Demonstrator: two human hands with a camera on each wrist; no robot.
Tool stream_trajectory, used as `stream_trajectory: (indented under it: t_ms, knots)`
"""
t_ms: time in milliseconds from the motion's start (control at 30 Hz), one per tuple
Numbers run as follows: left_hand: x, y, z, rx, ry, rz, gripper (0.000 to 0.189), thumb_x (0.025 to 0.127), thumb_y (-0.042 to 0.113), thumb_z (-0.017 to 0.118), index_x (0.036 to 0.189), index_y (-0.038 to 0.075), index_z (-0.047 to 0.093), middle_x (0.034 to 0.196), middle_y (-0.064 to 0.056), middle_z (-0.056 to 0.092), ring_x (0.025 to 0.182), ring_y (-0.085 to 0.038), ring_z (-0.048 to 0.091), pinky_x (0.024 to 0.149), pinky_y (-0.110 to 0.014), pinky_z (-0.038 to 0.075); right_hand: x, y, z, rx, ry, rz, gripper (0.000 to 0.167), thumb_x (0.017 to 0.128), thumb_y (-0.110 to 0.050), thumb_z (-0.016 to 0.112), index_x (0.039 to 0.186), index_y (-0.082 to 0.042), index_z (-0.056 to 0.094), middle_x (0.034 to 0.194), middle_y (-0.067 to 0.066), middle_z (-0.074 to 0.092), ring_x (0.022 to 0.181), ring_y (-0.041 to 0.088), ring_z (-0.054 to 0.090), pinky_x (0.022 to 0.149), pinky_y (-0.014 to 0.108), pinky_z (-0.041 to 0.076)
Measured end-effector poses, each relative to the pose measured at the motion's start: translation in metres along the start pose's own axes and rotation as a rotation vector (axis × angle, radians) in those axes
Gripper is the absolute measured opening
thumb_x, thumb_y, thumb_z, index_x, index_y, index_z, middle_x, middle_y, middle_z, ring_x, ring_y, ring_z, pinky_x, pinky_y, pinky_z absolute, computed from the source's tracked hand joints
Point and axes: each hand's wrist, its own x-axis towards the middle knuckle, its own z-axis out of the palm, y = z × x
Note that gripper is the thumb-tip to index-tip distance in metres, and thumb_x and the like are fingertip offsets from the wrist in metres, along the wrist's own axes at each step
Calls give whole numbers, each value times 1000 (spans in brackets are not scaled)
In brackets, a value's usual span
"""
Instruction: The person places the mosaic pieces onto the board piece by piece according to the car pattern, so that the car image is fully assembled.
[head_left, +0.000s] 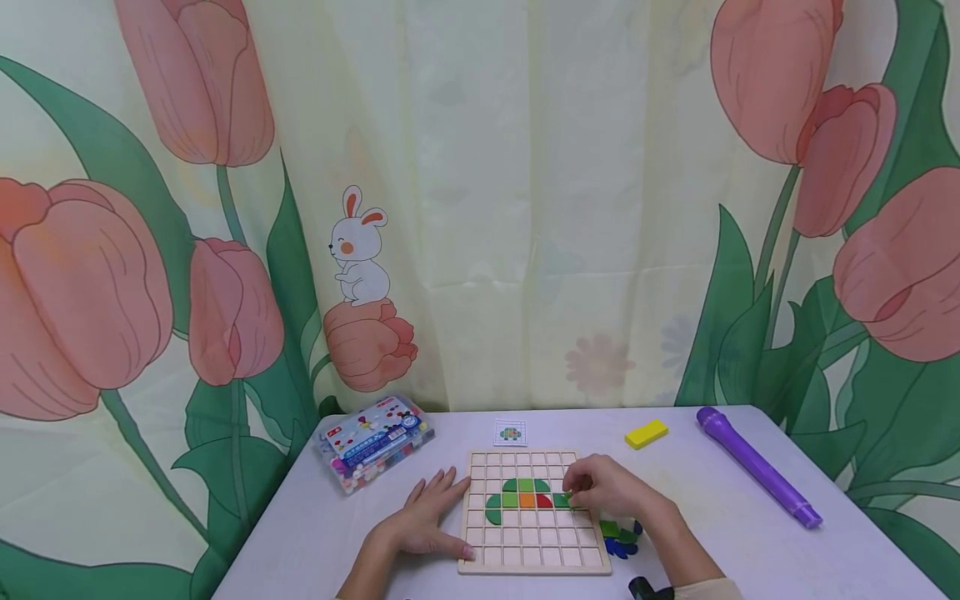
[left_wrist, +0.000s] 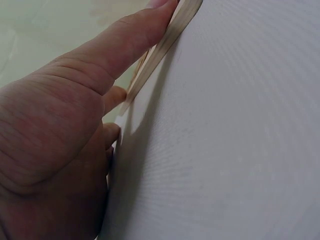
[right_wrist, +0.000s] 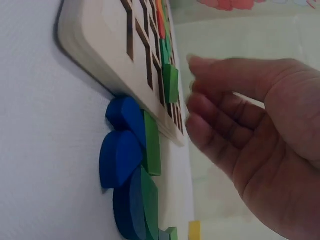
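Note:
A wooden grid board (head_left: 536, 557) lies on the white table with green, orange and red pieces set in its cells. My left hand (head_left: 427, 515) is spread at its left edge, fingertips at the upper side and thumb on the lower corner. The left wrist view shows the thumb (left_wrist: 135, 42) along the wooden edge. Over the board's right side is my right hand (head_left: 611, 486), fingers bent. In the right wrist view a light green block (right_wrist: 171, 84) rests raised on the grid, just off the fingertips of that hand (right_wrist: 250, 115).
Loose blue pieces (right_wrist: 121, 159) and green pieces (head_left: 609, 529) lie beside the board's right edge. A small pattern card (head_left: 510, 432) is behind the board. Further out are a boxed set (head_left: 378, 442), a yellow block (head_left: 647, 433) and a purple marker-shaped tube (head_left: 757, 467).

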Motion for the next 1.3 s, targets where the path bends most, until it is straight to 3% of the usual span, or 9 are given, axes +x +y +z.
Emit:
stream_trajectory:
  t_ms: [233, 533, 733, 933, 1100, 1300]
  knots:
    - [0, 1, -1, -3, -1, -3, 115, 73, 70, 83, 164, 22, 34, 174, -16, 18, 162, -39, 9, 127, -68, 2, 2, 3, 6, -83, 37, 92, 23, 85, -4, 83, 103, -15, 74, 91, 1, 62, 87, 19, 55, 75, 33, 49]
    - [0, 1, 0, 11, 0, 2, 115, 72, 71, 83, 164, 22, 34, 174, -17, 18, 162, -40, 10, 127, -68, 3, 2, 4, 6, -70, 31, 61, 19, 88, -3, 80, 91, -16, 66, 85, 1, 63, 85, 19, 57, 71, 30, 48]
    - [0, 0, 0, 22, 1, 5, 115, 73, 71, 83, 164, 21, 34, 174, -17, 19, 162, -40, 11, 127, -68, 4, 6, -6, 9, 38, 56, -65, 10, 93, -7, 75, 101, -13, 72, 89, -1, 66, 89, 19, 58, 75, 28, 49]
    - [-1, 0, -1, 10, -2, -2, 114, 73, 70, 83, 164, 22, 34, 174, -17, 19, 162, -40, 10, 127, -68, 3, 16, -22, 28, 134, 32, -225, 12, 95, -6, 74, 107, -7, 76, 95, 0, 73, 83, 14, 62, 74, 20, 54]
    - [0, 0, -1, 17, -3, 5, 114, 74, 71, 82, 164, 22, 34, 174, -17, 19, 162, -40, 10, 127, -68, 4, 22, -32, 46, 108, 16, -301, 7, 92, -7, 77, 97, -10, 80, 90, -2, 77, 82, 6, 64, 77, 21, 52]
    - [0, -1, -2, 14, -7, 8, 113, 74, 70, 82, 165, 22, 33, 174, -17, 18, 162, -41, 10, 127, -69, 3, 27, -40, 57, 32, 50, -316, 5, 90, -9, 80, 91, -14, 82, 85, -7, 77, 82, 2, 63, 77, 20, 51]
